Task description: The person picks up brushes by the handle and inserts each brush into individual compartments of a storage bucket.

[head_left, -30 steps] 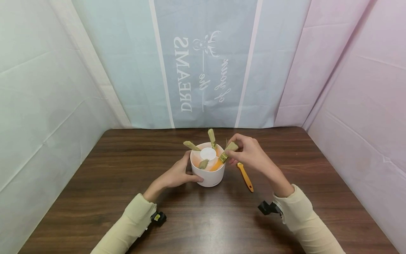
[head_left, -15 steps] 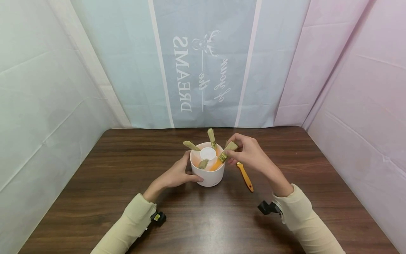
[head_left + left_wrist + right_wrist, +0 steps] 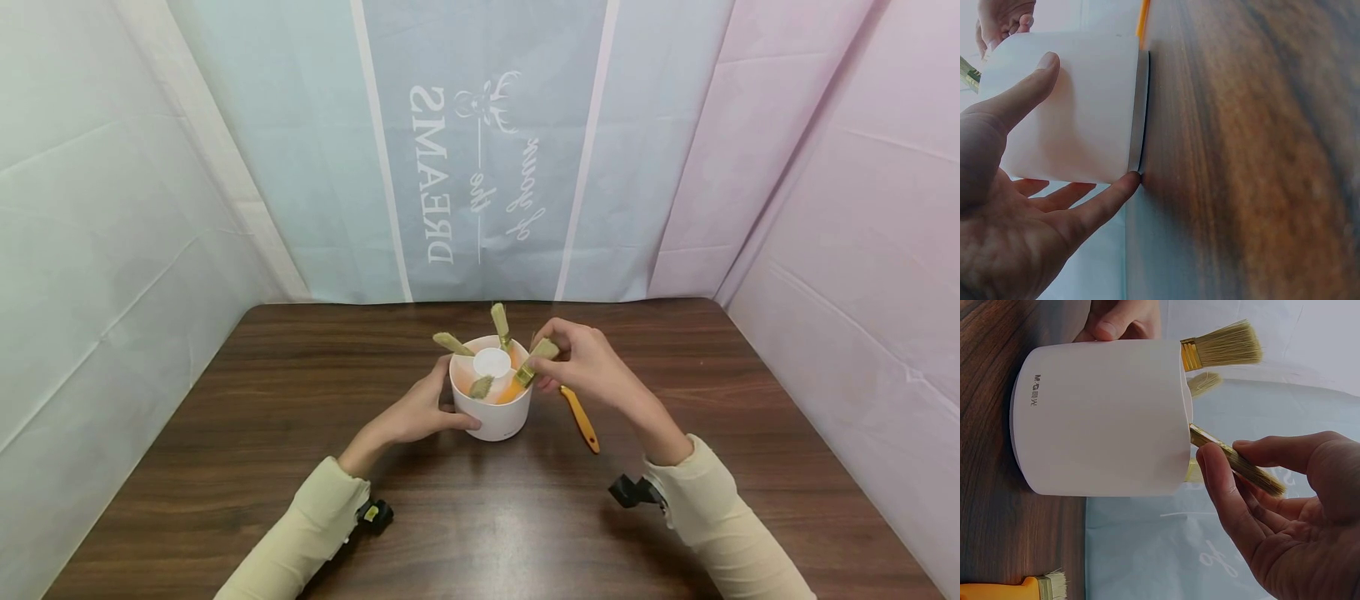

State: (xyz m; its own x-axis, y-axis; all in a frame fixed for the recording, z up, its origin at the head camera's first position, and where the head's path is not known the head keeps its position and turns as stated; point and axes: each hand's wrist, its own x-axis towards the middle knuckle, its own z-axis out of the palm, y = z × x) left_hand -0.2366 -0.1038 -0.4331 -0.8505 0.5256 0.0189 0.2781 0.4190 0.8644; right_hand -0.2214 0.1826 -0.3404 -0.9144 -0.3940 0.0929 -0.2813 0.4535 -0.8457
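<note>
A round white desk organizer (image 3: 501, 423) with a raised round centre and compartments stands upright on the table. My left hand (image 3: 408, 412) holds its left side, thumb at the front and fingers behind. My right hand (image 3: 592, 362) pinches a paintbrush (image 3: 524, 375) near the bristles between thumb and fingers. Its orange handle is down in the right front compartment, and it leans outward to the right. More paintbrushes stick up bristles first: one at the left (image 3: 452, 343), one at the back (image 3: 500, 319) and one at the front (image 3: 482, 387). Their handles are mostly hidden inside.
Another paintbrush (image 3: 580, 423) with an orange handle lies on the dark wood table (image 3: 465, 517), right of the organizer and below my right hand. A printed cloth (image 3: 483, 192) hangs behind the table. Pale cloth walls (image 3: 112, 250) stand at both sides.
My right hand has shifted slightly left and down with the paintbrush it pinches. The left hand and the organizer stay in place.
</note>
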